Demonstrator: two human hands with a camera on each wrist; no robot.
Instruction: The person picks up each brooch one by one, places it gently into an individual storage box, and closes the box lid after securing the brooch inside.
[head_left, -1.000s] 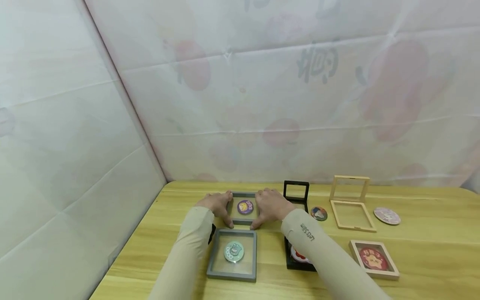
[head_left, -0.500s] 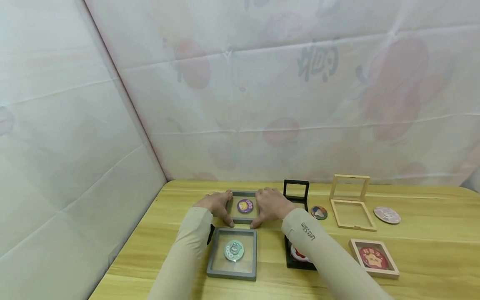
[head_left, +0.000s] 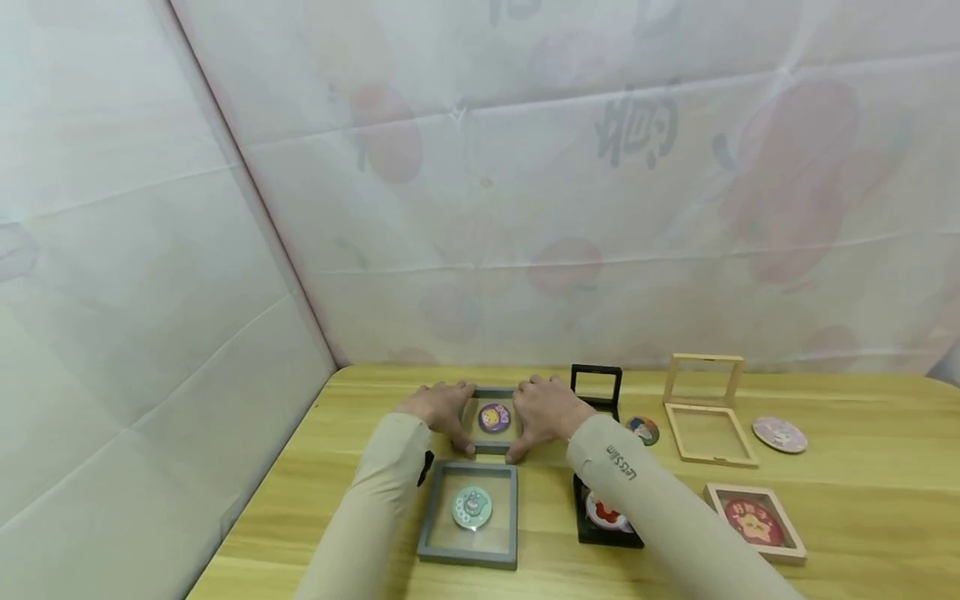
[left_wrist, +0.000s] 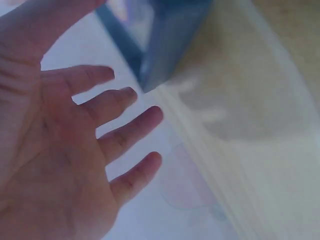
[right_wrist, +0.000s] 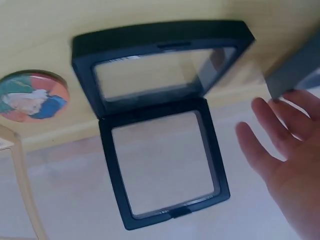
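A grey square display frame [head_left: 492, 448] lies flat near the back of the table, a purple badge [head_left: 494, 417] with a yellow figure under its clear film. My left hand [head_left: 442, 410] holds its left side, thumb at the near corner and a finger at the far corner; the other fingers spread loosely in the left wrist view. At the frame's right side, my right hand [head_left: 550, 410] holds it the same way, with several relaxed fingers [right_wrist: 275, 125] beside the frame's corner in the right wrist view. Just in front lies another grey frame [head_left: 468, 557] with a green badge [head_left: 472, 507].
To the right stand an opened black frame [right_wrist: 165, 112], a round colourful badge [right_wrist: 35, 97], an opened light-wood frame [head_left: 716, 460] and a pink badge [head_left: 780, 434]. Nearer are a black frame [head_left: 611, 537] partly under my right sleeve and a pale frame [head_left: 783, 553] with a red badge.
The head view has shifted slightly. Both hands stay at the sides of the far grey frame, and nothing on the table has visibly moved.
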